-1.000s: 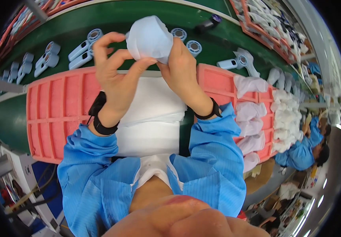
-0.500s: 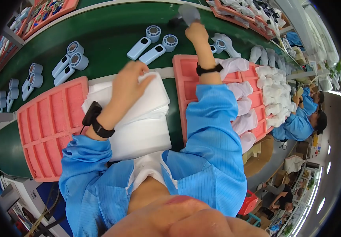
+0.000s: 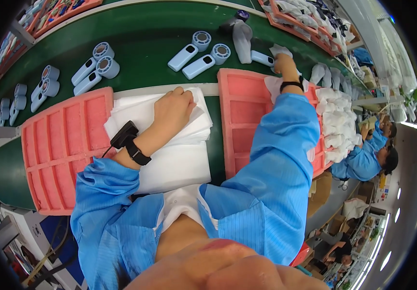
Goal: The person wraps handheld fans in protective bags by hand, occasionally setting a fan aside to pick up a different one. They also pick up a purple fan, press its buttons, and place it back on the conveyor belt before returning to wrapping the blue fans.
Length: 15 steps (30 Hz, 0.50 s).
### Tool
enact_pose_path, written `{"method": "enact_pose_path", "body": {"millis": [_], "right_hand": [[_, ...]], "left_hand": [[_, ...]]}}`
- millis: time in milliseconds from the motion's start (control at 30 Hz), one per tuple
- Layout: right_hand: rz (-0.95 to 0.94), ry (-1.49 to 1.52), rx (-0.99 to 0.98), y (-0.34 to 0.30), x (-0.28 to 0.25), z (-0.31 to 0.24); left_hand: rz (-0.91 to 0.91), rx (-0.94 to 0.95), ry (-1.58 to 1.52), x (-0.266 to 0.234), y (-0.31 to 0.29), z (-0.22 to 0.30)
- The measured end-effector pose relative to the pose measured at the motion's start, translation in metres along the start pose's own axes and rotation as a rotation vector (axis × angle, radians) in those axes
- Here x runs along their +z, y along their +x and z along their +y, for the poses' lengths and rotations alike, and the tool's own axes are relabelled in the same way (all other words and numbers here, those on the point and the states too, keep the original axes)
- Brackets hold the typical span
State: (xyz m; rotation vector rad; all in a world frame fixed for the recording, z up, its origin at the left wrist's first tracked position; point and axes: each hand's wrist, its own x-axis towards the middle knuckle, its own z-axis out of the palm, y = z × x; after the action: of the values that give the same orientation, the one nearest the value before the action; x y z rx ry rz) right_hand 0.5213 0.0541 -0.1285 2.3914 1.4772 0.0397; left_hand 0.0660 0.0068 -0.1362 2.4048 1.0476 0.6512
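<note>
At far left, a white panel (image 3: pixel 30 227) bears a dark mark, too small to read. The left hand (image 3: pixel 173 110) lies half-curled on a stack of white sheets (image 3: pixel 197 129); whether it pinches any, I can't tell. Beyond are bare light-blue devices (image 3: pixel 198 66) and a white-bagged piece (image 3: pixel 242 42). Furthest right, the right hand (image 3: pixel 285 63) is bent over a half-covered device (image 3: pixel 262 58), whose handle points left from the fingers; its grip is hidden

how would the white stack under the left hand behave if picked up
The loose stack of thin white rectangular sheets would probably sag, since its layers look very thin. It may also slide apart, as its edges lie fanned out and no binding shows.
</note>
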Motion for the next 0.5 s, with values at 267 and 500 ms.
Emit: {"method": "enact_pose_path", "body": {"millis": [267,500], "right_hand": [[0.043,0.811,0.046,-0.075,-0.157,-0.032],[0.196,1.178,-0.792,-0.2,-0.214,-0.144]], "left_hand": [[-0.088,-0.107,-0.689,-0.048,0.015,-0.042],[-0.019,-0.12,-0.965,-0.12,0.001,-0.037]]}}
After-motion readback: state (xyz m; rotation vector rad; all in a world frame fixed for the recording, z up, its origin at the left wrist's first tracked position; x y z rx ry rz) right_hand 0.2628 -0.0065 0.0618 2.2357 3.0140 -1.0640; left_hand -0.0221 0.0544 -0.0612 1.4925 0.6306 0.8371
